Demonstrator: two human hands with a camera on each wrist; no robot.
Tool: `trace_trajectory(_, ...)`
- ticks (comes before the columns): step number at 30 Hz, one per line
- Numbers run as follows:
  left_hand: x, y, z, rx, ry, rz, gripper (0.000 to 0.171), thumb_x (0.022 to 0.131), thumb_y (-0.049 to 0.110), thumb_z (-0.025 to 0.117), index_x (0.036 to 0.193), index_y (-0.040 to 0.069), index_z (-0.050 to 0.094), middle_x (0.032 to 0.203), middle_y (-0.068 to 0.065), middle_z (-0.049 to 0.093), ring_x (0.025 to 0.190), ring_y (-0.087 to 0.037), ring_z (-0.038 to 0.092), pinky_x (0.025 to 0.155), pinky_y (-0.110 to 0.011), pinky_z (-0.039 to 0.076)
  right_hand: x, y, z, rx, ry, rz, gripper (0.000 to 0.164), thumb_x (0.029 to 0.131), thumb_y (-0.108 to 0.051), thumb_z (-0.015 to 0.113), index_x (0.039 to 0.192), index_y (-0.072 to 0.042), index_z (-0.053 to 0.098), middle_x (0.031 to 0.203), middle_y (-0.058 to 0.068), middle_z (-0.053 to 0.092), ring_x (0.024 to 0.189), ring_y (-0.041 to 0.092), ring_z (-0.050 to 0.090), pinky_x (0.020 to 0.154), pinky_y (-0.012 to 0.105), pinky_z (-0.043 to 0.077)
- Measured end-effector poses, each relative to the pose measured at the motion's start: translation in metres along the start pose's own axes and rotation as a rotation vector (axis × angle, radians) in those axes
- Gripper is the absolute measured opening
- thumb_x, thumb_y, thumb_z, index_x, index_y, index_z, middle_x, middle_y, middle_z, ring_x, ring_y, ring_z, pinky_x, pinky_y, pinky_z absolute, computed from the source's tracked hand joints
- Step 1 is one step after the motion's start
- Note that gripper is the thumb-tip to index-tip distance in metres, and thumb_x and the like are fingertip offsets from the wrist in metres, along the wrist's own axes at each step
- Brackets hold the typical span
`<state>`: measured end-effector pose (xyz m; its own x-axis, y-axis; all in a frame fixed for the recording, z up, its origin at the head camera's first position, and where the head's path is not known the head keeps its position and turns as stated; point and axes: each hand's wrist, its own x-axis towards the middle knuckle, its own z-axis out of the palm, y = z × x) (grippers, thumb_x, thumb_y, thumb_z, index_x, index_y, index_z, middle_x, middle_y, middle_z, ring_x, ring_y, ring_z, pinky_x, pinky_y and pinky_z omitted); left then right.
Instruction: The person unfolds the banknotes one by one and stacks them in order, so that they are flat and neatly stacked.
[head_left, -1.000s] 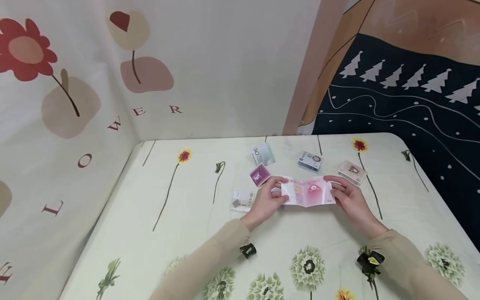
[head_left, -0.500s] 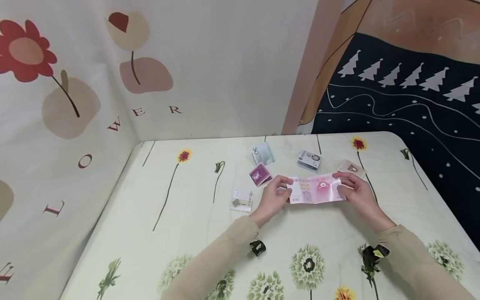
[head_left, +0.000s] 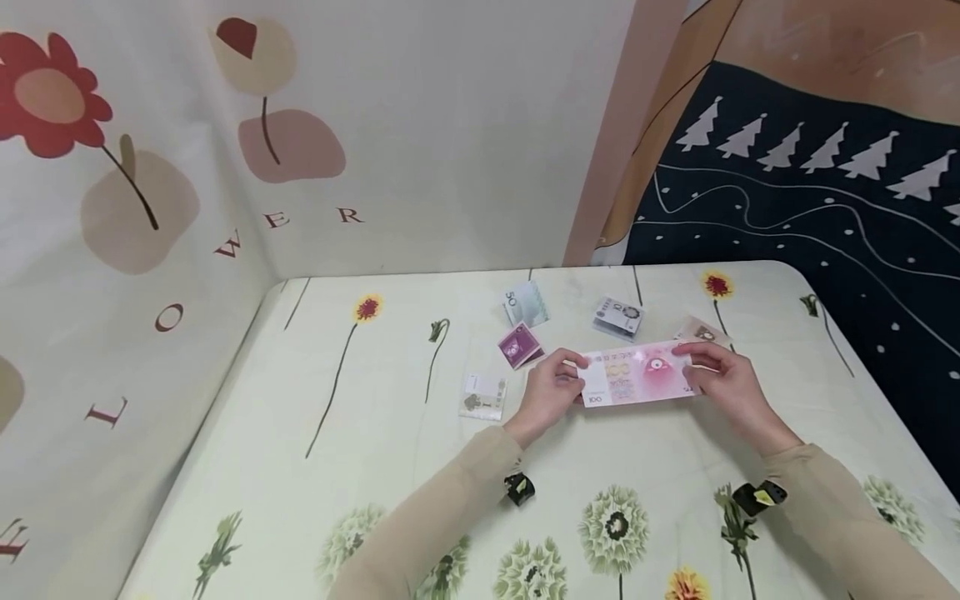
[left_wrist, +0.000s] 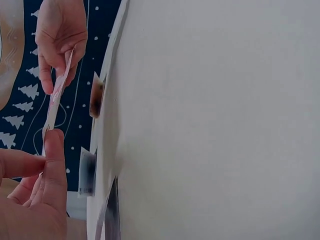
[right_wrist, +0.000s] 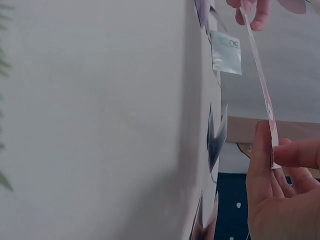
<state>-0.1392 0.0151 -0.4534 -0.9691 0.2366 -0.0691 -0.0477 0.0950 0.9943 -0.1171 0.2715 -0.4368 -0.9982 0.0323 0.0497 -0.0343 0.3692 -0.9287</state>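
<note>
A pink 100 banknote [head_left: 630, 375] is stretched nearly flat between both hands, above the table. My left hand [head_left: 549, 392] pinches its left end between thumb and fingers. The right hand [head_left: 727, 387] pinches the other end the same way. Both wrist views show the note almost edge-on: the left hand [left_wrist: 40, 185] is at the lower left of the left wrist view, and the right hand [right_wrist: 285, 185] is at the lower right of the right wrist view. Thumb and fingers cover the note's two ends.
Folded banknotes lie around the hands: a blue-green 50 note [head_left: 527, 304], a purple note [head_left: 519, 345], a yellowish note [head_left: 482, 397], a grey-blue note [head_left: 618, 318] and a brownish note [head_left: 703, 331], partly behind the right hand. The table's flowered cloth [head_left: 390, 450] meets a printed curtain [head_left: 450, 167] behind.
The pink banknote, creased down the middle a second ago, is now pulled nearly flat. Both hands have shifted to the right with it, the right one further, uncovering the yellowish note.
</note>
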Motion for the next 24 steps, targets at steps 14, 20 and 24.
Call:
trace_trajectory(14, 0.000, -0.002, 0.003, -0.011, -0.026, -0.011, 0.024, 0.082, -0.017, 0.059, 0.102, -0.003, 0.060, 0.080, -0.009, 0.065, 0.065, -0.012, 0.063, 0.062, -0.028, 0.057, 0.005, 0.008, -0.005, 0.009, -0.059, 0.075, 0.023, 0.089, 0.006, 0.056, 0.112, 0.009, 0.059, 0.087, -0.009, 0.061, 0.070, 0.004, 0.050, 0.055, 0.020, 0.044)
trace_trajectory(20, -0.002, -0.003, 0.004, 0.106, -0.010, 0.043, 0.024, 0.081, -0.013, 0.063, 0.101, 0.001, 0.063, 0.079, -0.005, 0.068, 0.066, -0.003, 0.058, 0.063, -0.018, 0.052, 0.006, 0.010, -0.013, 0.201, -0.156, 0.306, 0.019, 0.094, -0.007, 0.058, 0.111, -0.015, 0.065, 0.107, -0.011, 0.054, 0.088, 0.002, 0.055, 0.074, 0.020, 0.051)
trace_trajectory(24, -0.002, -0.004, 0.004, 0.133, -0.018, 0.042, 0.024, 0.081, -0.012, 0.063, 0.101, 0.001, 0.064, 0.079, -0.005, 0.068, 0.067, -0.003, 0.057, 0.064, -0.017, 0.051, 0.006, 0.010, -0.014, 0.214, -0.165, 0.309, 0.020, 0.094, -0.006, 0.058, 0.110, -0.014, 0.065, 0.107, -0.012, 0.054, 0.090, 0.001, 0.056, 0.075, 0.019, 0.051)
